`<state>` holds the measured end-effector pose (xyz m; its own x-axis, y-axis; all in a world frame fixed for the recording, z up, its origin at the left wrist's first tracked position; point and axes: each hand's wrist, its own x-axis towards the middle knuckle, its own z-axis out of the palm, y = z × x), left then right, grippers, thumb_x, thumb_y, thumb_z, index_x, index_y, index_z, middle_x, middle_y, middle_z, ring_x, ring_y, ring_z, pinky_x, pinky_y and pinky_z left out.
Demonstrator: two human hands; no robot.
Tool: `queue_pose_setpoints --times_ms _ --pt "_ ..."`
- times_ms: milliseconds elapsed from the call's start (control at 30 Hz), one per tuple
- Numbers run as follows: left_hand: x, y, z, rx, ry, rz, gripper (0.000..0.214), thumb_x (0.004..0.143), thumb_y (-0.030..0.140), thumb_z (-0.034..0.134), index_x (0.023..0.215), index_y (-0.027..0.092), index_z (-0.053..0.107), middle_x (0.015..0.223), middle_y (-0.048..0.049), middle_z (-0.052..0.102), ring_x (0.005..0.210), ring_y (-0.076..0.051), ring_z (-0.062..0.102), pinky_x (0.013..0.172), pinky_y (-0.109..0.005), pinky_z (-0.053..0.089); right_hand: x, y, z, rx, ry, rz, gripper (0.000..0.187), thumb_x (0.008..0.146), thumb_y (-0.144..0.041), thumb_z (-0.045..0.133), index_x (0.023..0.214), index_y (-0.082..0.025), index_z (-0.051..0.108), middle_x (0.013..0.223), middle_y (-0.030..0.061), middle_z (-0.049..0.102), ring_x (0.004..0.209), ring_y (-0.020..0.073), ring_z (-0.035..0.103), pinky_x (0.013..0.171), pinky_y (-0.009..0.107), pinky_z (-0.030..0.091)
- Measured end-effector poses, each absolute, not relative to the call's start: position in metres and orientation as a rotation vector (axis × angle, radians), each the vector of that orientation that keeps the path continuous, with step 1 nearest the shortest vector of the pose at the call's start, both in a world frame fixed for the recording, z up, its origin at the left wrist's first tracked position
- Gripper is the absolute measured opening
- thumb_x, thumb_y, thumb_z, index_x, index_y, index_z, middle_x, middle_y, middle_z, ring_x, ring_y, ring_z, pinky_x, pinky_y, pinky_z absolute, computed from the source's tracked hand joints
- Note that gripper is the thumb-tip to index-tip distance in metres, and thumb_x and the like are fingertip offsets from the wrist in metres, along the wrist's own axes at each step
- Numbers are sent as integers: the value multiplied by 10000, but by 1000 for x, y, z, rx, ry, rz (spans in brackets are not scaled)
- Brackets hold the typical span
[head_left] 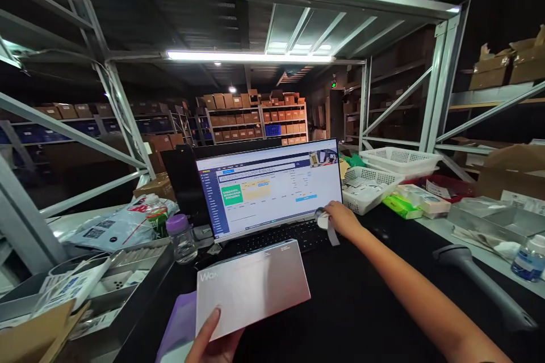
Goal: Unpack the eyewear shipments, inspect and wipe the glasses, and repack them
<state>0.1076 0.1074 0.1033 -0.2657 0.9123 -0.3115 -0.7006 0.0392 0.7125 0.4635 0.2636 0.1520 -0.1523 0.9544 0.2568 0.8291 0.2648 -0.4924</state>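
Note:
My left hand [213,340] grips the lower left part of a flat, pale silver-white box [255,286], thumb on its top face and the other fingers underneath. Lettering starting "Wa" shows at the box's upper left. Out past the keyboard [293,235], my right hand [338,216] closes around a small roll of tape [323,220], from which a short greyish strip hangs down. That hand is just in front of the lower right corner of the lit monitor [272,187]. A purple flat item [179,323] lies partly under the box.
At right are a grey handheld scanner [481,278], white baskets [374,187], a green packet [402,204] and a blue-labelled bottle [529,260]. On the left stand a purple-lidded jar [183,241] and a grey divided tray [128,289]. Metal shelf posts frame the desk.

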Motion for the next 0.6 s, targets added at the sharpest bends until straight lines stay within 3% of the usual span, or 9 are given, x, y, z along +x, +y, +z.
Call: queue_pose_setpoints --times_ms 133,233,300,433,533,600 --pt "110 107 101 232 849 1537 625 800 252 686 1394 256 489 1075 -46 727 923 -216 715 725 -288 630 435 247 144 -1380 -1965 507 383 892 -289 640 1255 -174 607 1294 131 606 1192 285 564 1053 487 410" --pt "111 106 98 196 816 1521 656 824 263 663 1440 261 435 1019 -47 746 861 -211 731 697 -290 632 418 220 136 -1199 -1936 742 372 885 -402 625 1193 -195 649 1132 102 680 1013 258 650 868 404 531" --pt "112 106 97 193 798 1518 673 830 269 652 1459 259 410 1007 -51 750 862 -218 736 704 -299 635 410 203 133 -1109 -1897 879 350 868 -471 640 1099 -210 679 1032 72 690 915 233 657 737 337 545" --pt "113 109 94 194 794 1543 653 820 257 656 1437 285 443 998 -43 756 865 -223 739 709 -302 635 399 179 131 -1032 -1784 1141 376 752 -538 767 847 -191 657 806 24 652 705 164 601 545 237 452" --pt "113 111 87 213 823 1547 682 783 239 683 1426 302 462 1008 -30 760 885 -224 739 723 -297 636 394 171 126 -982 -1674 1462 547 765 -719 651 725 -180 567 576 -28 548 469 98 473 425 210 351" --pt "115 109 81 227 880 1543 734 738 240 707 1428 301 464 1031 -36 761 980 -261 726 756 -318 639 396 168 119 -929 -1564 1651 640 746 -822 565 697 -184 525 517 -56 478 419 74 395 399 200 302"
